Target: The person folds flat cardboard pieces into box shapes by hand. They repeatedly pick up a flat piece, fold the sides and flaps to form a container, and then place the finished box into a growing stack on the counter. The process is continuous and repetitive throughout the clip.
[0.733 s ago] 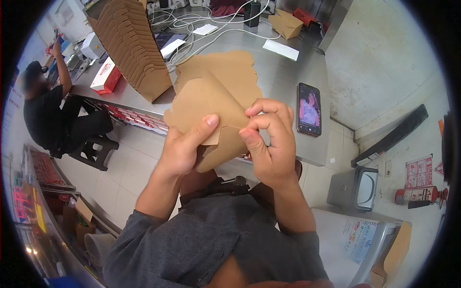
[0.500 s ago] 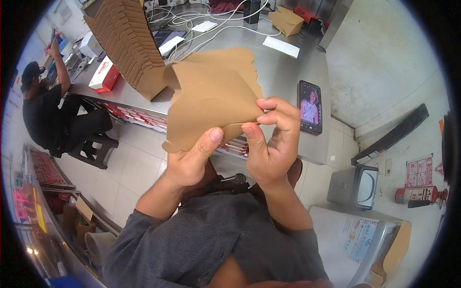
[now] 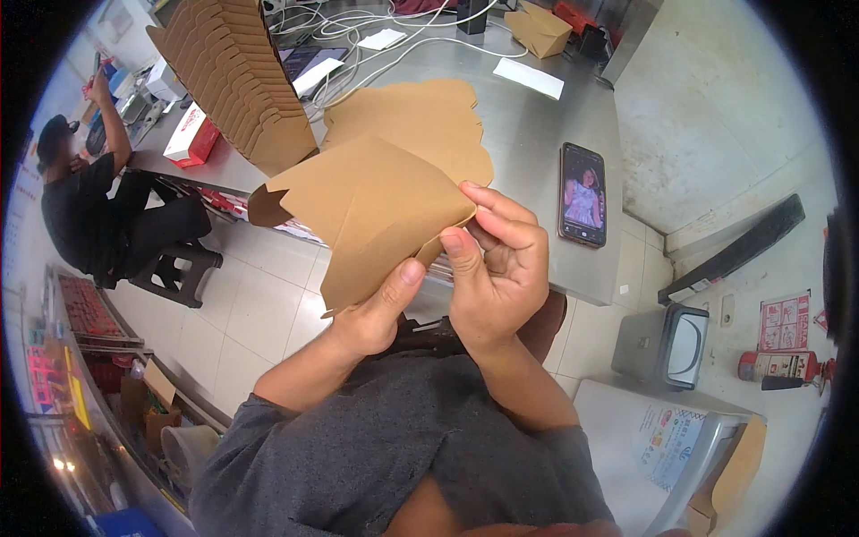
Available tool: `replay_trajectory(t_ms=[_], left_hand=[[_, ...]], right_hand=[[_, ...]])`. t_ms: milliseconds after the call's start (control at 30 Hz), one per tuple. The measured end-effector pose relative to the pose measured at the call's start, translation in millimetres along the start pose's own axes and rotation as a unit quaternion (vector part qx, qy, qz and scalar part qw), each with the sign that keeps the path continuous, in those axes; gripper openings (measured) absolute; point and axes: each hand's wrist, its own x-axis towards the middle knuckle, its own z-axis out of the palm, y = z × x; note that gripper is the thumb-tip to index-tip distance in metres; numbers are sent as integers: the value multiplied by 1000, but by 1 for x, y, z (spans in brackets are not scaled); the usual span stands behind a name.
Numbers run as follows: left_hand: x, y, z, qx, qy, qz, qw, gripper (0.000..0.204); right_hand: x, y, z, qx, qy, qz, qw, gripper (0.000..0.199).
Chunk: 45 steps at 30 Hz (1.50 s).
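Note:
A partly folded brown cardboard food box [image 3: 376,210] is held in front of my body, over the near edge of the table. At its lower edge my left hand [image 3: 376,313] is closed on it, the thumb on the near side and the other fingers hidden behind. My right hand [image 3: 501,259] pinches the box's right corner between thumb and fingertips. Just beyond it, flat brown box blanks [image 3: 438,116] lie on the metal table. A tall stack of nested folded boxes [image 3: 237,80] stands to the left of them.
The metal table [image 3: 528,192] also bears a phone [image 3: 582,195] at right, a red and white box [image 3: 191,136], white cables [image 3: 394,58] and a folded carton [image 3: 539,31]. A person in black [image 3: 85,201] sits at far left. A grey bin [image 3: 658,347] and fire extinguisher [image 3: 777,365] are at right.
The box has turned and tilted in my hands, its open flaps swinging to the left. More of the flat blanks behind it now shows. Both hands keep their hold.

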Motion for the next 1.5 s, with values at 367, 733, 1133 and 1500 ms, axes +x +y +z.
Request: replay_trajectory(t_ms=[367, 733, 1133, 1500], left_hand=[[-1, 7, 7, 52, 57, 9, 997, 33], [4, 4, 2, 97, 79, 41, 991, 30], [3, -5, -20, 109, 153, 113, 976, 33], [7, -10, -23, 63, 158, 94, 981, 37]], right_hand=[[-2, 4, -1, -52, -7, -61, 997, 40], [-2, 5, 0, -69, -53, -71, 994, 46], [53, 17, -165, -468, 82, 104, 874, 19], [54, 14, -176, -570, -30, 156, 806, 32]])
